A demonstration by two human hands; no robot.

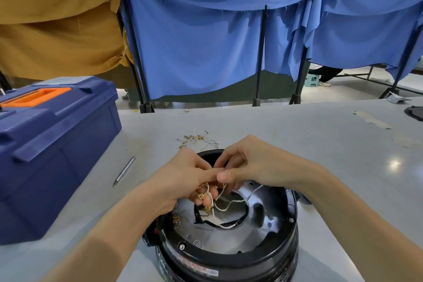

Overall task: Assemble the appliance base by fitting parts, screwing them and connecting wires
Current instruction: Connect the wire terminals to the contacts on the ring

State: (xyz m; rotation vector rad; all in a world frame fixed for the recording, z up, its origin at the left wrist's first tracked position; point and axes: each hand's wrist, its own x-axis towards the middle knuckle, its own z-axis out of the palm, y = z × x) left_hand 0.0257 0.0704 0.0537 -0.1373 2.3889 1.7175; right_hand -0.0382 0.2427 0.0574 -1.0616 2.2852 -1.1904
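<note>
So — appliance base [229, 256]: round, black-rimmed, with a silvery metal inside; it sits on the grey table [320, 144] at the near edge, right under both hands.
Left hand [183, 181]: fingers curled round a bunch of white wires [225, 207], with brass terminals [201, 196] showing between the fingers.
Right hand [251, 165]: thumb and fingertips pinch the same wires, touching the left hand's fingers above the base's opening.
Wires: from the hands they loop down into the base's middle hole, where they meet black leads.
Writing: a red-and-white sticker [199, 267] on the base's near outer wall — its print is too blurred to read.
Loose wires [198, 138]: a small tangle with brass ends, on the table just beyond the base.
Toolbox [52, 149]: dark blue with an orange handle, lid closed, at the left of the table.
Pointed metal tool [124, 170]: lies flat between the toolbox and the base.
Backdrop: blue cloth [206, 41] and tan cloth [57, 18] hang over black stands.
</note>
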